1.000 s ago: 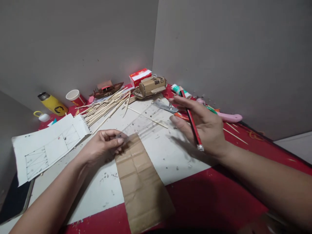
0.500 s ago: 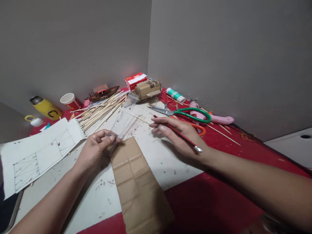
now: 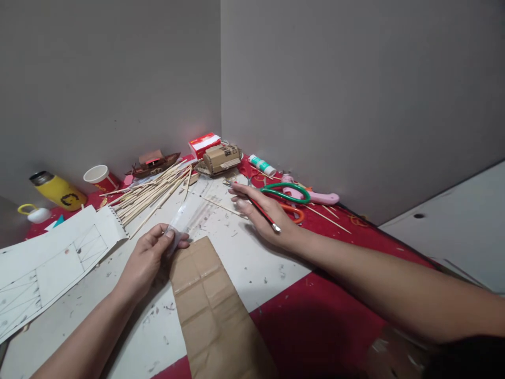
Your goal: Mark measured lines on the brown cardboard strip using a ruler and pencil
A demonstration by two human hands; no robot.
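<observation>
My left hand [image 3: 152,252] pinches the near end of a clear plastic ruler or strip [image 3: 183,213], just above the top edge of a brown cardboard piece [image 3: 209,295]. A red and black pencil [image 3: 262,207] lies across my right hand [image 3: 268,218], held between thumb and fingers, its metal end toward the wrist. Beneath my right fingers a thin wooden stick [image 3: 221,204] rests on the white sheet [image 3: 260,273]. Green-handled scissors [image 3: 286,193] are just beyond my right hand.
Many wooden sticks [image 3: 152,195] lie in a pile at the back left, near a model boat [image 3: 155,164]. A paper drawing [image 3: 59,263], yellow bottle [image 3: 59,190] and paper cup [image 3: 101,178] are at left. A cardboard roll [image 3: 221,159] and pink tool [image 3: 315,196] stand farther back.
The view has shifted, so most things appear farther left and lower. The clear strip has turned and shows brighter in my left hand. My right hand still has the pencil.
</observation>
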